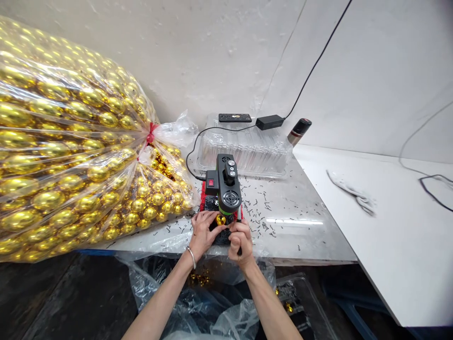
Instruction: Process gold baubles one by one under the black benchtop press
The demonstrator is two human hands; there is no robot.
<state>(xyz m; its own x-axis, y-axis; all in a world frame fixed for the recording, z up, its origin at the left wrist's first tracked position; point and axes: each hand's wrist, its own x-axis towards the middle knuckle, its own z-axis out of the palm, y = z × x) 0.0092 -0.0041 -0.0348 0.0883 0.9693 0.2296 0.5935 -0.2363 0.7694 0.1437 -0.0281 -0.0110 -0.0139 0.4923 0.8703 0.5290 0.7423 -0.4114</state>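
Observation:
A shiny gold ball sits under the front end of a black device with round vents and a red switch. My left hand, with a bangle at its wrist, is closed with its fingertips on the ball's left side. My right hand is wrapped round a slim tool with a black handle, held upright just right of the ball. Its exact kind does not show. The fingertips of both hands nearly meet in front of the ball. A red and black base lies beneath the device.
A large clear bag of gold balls, tied with red string, fills the left. Behind the device are clear plastic trays, a remote control, a power adapter and a dark bottle. Small black scraps litter the table.

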